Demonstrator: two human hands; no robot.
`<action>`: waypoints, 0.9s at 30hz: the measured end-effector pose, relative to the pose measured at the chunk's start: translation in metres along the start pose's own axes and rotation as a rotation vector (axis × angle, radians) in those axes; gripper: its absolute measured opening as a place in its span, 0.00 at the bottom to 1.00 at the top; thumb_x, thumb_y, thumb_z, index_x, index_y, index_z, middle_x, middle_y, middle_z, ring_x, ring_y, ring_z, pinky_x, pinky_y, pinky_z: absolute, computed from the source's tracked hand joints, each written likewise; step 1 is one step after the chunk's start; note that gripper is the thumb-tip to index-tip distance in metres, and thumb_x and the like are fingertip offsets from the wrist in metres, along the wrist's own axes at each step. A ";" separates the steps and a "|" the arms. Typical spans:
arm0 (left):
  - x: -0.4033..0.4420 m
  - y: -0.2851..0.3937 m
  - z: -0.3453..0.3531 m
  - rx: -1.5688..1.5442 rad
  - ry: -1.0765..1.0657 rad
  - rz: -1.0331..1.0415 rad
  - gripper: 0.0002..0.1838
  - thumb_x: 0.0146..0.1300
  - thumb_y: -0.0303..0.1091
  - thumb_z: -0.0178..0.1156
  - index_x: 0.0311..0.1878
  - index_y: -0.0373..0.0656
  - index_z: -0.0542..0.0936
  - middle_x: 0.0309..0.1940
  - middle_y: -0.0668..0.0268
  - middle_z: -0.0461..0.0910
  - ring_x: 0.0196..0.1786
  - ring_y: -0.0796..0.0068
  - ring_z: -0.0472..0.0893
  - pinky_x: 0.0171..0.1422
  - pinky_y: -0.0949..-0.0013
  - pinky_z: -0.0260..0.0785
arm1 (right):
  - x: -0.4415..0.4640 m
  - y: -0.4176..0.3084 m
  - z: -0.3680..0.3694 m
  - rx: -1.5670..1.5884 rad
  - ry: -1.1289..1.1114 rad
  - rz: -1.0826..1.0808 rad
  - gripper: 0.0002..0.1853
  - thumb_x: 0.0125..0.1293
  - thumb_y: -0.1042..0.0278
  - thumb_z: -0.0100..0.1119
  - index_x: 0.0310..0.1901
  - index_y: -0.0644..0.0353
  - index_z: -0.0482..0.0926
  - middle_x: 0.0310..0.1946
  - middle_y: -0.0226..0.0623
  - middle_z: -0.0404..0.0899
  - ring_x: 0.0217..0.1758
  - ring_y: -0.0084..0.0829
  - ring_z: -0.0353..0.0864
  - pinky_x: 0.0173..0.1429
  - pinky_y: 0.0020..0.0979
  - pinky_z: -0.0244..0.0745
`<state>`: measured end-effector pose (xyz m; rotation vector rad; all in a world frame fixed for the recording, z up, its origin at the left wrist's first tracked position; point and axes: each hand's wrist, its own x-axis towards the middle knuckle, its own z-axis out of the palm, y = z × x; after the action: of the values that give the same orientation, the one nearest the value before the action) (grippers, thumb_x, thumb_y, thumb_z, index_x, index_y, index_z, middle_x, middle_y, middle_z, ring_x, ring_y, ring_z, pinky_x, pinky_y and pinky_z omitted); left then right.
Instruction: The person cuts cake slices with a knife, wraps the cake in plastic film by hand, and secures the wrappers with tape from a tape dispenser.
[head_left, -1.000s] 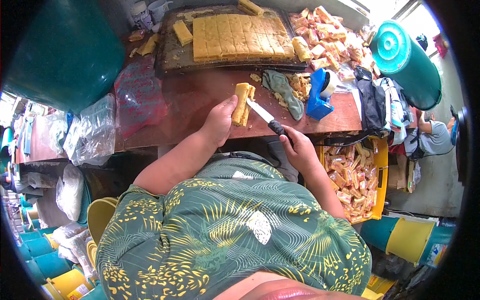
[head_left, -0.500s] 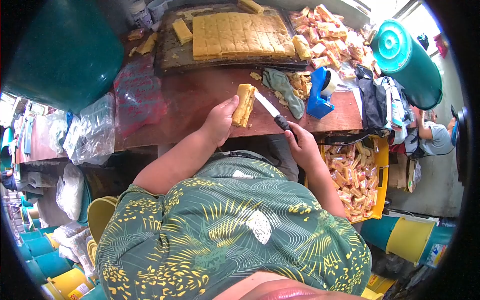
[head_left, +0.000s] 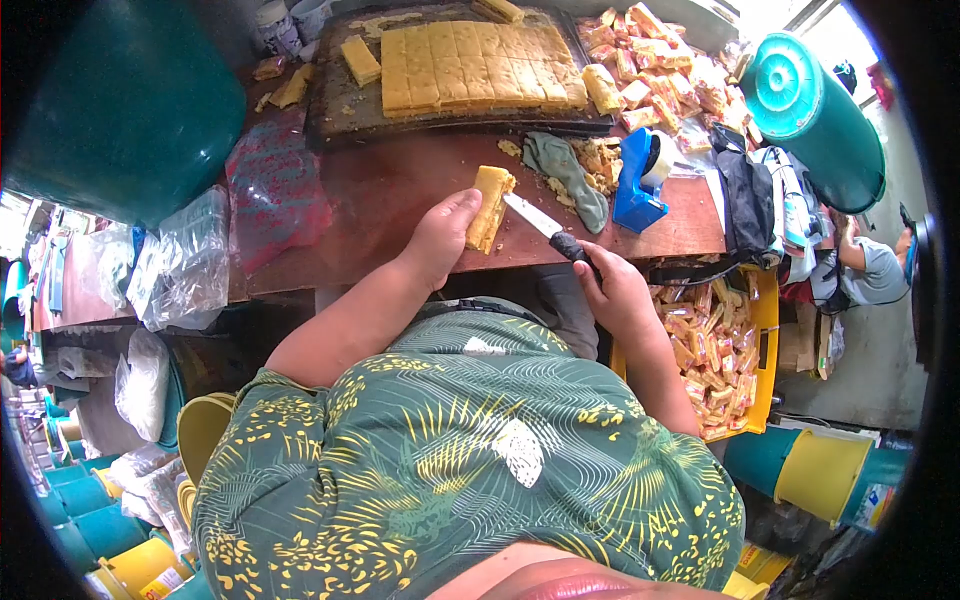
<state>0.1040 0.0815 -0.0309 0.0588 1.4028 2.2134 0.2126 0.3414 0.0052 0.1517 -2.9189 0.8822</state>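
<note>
My left hand [head_left: 446,238] grips a yellow piece of cake [head_left: 487,208], held upright above the table's front edge. In my right hand [head_left: 612,288] is the black handle of a knife [head_left: 535,218]; its pale blade points up and left, with the tip at the cake piece's right edge. Beyond them a block of cut cake [head_left: 470,68] lies on a dark tray [head_left: 340,118], with a loose piece [head_left: 360,61] to its left. A grey-green cloth [head_left: 566,180] lies right of the knife, beside cake crumbs [head_left: 598,160].
A blue tape dispenser [head_left: 639,185] stands right of the cloth. Wrapped pieces [head_left: 665,75] are heaped behind it, and more fill a yellow crate [head_left: 766,345] below. Green bins [head_left: 815,130] stand at both sides. Another person [head_left: 868,270] is at far right.
The knife first moved up to the cake piece's upper right edge, then slightly down and right. My right hand shifted right and a little lower. My left hand kept its hold, turning the piece slightly.
</note>
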 end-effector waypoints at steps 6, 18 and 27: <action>0.000 -0.002 -0.004 0.020 0.015 0.005 0.23 0.85 0.44 0.46 0.66 0.36 0.77 0.52 0.64 0.82 0.53 0.76 0.81 0.63 0.68 0.73 | -0.002 -0.007 -0.007 0.026 -0.035 -0.009 0.19 0.77 0.58 0.58 0.62 0.60 0.80 0.49 0.56 0.85 0.55 0.57 0.84 0.59 0.50 0.79; -0.002 0.003 0.000 -0.078 -0.032 -0.028 0.23 0.86 0.45 0.44 0.66 0.35 0.76 0.49 0.62 0.81 0.49 0.73 0.83 0.54 0.65 0.82 | 0.001 0.003 0.002 0.214 -0.066 0.080 0.21 0.78 0.57 0.58 0.63 0.65 0.79 0.49 0.61 0.85 0.57 0.60 0.83 0.60 0.47 0.78; -0.003 0.005 0.002 -0.121 -0.026 -0.060 0.23 0.86 0.45 0.43 0.66 0.34 0.76 0.49 0.62 0.81 0.48 0.71 0.83 0.55 0.64 0.82 | 0.004 0.013 0.010 0.266 -0.069 0.131 0.21 0.80 0.58 0.56 0.62 0.69 0.79 0.49 0.61 0.85 0.56 0.57 0.86 0.60 0.44 0.78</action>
<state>0.1053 0.0803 -0.0248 0.0033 1.2376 2.2343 0.2068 0.3466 -0.0096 0.0072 -2.8873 1.3096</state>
